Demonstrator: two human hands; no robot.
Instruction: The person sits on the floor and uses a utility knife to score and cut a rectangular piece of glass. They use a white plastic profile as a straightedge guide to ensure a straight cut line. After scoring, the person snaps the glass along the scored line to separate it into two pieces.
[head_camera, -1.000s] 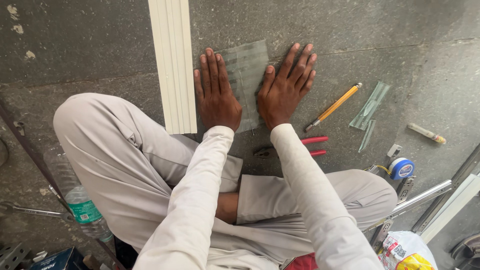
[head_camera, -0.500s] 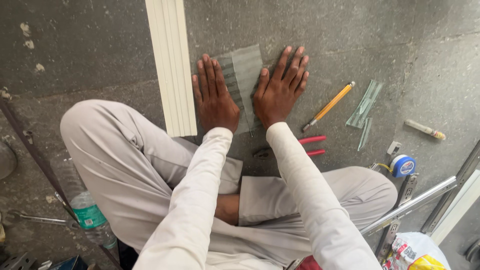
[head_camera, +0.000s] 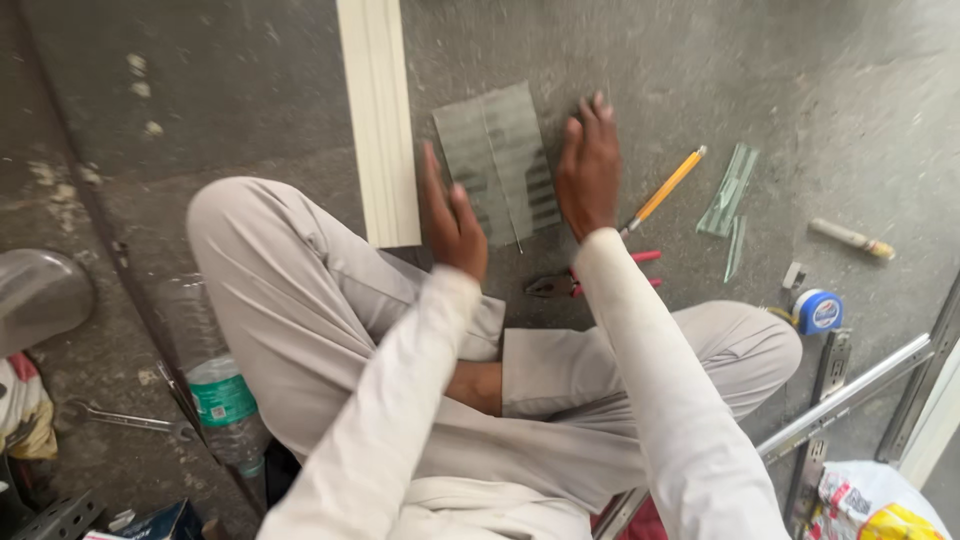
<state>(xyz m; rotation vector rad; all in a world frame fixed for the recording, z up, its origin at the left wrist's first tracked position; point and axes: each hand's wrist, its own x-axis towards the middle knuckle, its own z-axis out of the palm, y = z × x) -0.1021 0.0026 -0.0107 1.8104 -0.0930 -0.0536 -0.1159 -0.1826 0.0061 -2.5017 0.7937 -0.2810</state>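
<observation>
Ribbed glass is seen as a small rectangular pane (head_camera: 500, 163), translucent and grey-green, lying flat on the rough grey concrete floor (head_camera: 800, 70) just beside a long cream moulded strip (head_camera: 378, 120). The left hand (head_camera: 452, 215) is turned on edge at the pane's left side, fingers straight and apart, nothing clasped in it. The right hand (head_camera: 590, 165) is laid palm down at the pane's right edge, fingers spread and unclenched; whether the glass is touched cannot be told. A yellow pencil (head_camera: 666, 187) and red-handled pliers (head_camera: 590, 283) lie near the right wrist, with narrow glass offcuts (head_camera: 730, 190) and a blue tape measure (head_camera: 817, 311) further right. A plastic bottle (head_camera: 228, 410) stands by the left knee.
</observation>
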